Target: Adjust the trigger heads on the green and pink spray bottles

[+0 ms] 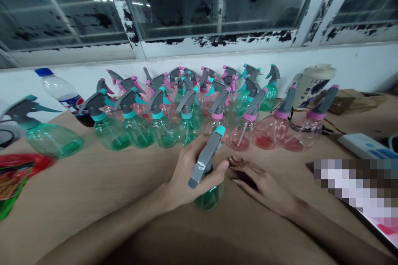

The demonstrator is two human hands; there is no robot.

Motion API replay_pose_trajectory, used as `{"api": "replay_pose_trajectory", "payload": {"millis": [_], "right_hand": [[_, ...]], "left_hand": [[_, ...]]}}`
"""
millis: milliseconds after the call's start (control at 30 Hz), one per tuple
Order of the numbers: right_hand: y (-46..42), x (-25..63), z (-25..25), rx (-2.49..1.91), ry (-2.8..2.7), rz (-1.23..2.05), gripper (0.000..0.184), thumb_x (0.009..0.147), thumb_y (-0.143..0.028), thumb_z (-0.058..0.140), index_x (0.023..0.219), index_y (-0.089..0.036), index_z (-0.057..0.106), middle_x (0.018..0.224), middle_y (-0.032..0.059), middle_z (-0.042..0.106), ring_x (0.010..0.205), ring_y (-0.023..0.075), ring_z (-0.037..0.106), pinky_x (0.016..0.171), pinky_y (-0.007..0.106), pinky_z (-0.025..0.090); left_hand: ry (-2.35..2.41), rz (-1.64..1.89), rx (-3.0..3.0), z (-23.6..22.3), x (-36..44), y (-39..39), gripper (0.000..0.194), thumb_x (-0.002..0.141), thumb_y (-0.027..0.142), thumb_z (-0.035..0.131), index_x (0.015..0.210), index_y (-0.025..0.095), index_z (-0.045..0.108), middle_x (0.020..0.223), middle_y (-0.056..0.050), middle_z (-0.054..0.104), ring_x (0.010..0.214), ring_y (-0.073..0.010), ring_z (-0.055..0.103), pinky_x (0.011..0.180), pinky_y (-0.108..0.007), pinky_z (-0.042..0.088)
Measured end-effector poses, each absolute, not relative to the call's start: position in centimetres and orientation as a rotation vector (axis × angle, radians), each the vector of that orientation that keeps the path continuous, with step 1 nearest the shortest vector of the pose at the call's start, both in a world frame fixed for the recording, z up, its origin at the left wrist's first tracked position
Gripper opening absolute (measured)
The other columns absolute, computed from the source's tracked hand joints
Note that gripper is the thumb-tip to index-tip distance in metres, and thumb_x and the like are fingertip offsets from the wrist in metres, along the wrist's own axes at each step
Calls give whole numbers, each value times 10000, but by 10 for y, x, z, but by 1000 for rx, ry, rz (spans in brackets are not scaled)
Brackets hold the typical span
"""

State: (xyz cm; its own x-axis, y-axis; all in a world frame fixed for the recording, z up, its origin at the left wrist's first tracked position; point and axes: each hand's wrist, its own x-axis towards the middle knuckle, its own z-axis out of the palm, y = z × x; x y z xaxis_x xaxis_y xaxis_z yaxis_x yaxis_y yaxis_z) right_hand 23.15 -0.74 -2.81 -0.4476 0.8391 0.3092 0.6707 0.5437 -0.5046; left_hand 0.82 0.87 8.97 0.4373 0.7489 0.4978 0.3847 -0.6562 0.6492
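My left hand (pixel 189 169) is wrapped round the neck of a green spray bottle (pixel 209 196) with a grey trigger head and teal nozzle tip, which stands on the wooden table (pixel 102 190) in front of me. My right hand (pixel 258 182) lies on the table just right of the bottle, fingers stretched out and close together, their tips near my left thumb. It holds nothing. Behind stands a crowd of several green spray bottles (pixel 139 130) and several pink spray bottles (pixel 267 132), all with grey trigger heads.
One green spray bottle (pixel 49 136) stands apart at the left. A capped plastic drink bottle (pixel 64 91) leans by the wall. A red and green packet (pixel 15 178) lies at the left edge. A white cup (pixel 312 85), a power strip (pixel 370 147) and a blurred-out object (pixel 357 186) sit at the right.
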Motion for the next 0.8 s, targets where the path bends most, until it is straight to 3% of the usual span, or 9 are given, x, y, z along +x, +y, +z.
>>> {"api": "replay_pose_trajectory", "payload": {"millis": [100, 300, 633, 800], "right_hand": [[-8, 232, -28, -1224, -2257, 415, 343, 923, -305, 471, 1262, -254, 469, 1281, 89, 582, 1184, 252, 543, 978, 478, 463], [-7, 232, -27, -1186, -2247, 405, 339, 916, -304, 476, 1252, -262, 486, 1237, 81, 610, 1161, 245, 561, 967, 460, 474], [-8, 232, -27, -1234, -2255, 455, 295, 933, -315, 459, 1221, -252, 475, 1217, 82, 608, 1165, 234, 545, 981, 462, 453], [-8, 232, -26, -1192, -2246, 442, 322, 924, -315, 471, 1239, -248, 470, 1232, 87, 606, 1170, 241, 545, 978, 463, 458]], "left_hand": [[902, 1119, 2191, 89, 8, 9, 230, 789, 280, 563, 1001, 199, 526, 912, -56, 595, 884, -226, 600, 792, -378, 494], [899, 1071, 2203, 95, 9, 11, 178, 770, 253, 559, 936, 202, 524, 950, -68, 593, 896, -226, 592, 806, -392, 489], [908, 1045, 2236, 96, 10, 12, 105, 833, 292, 516, 818, 189, 507, 789, -23, 573, 658, -154, 589, 614, -305, 489], [943, 1080, 2299, 97, 10, 9, 86, 834, 273, 515, 855, 190, 528, 840, -35, 586, 721, -170, 582, 645, -320, 487]]}}
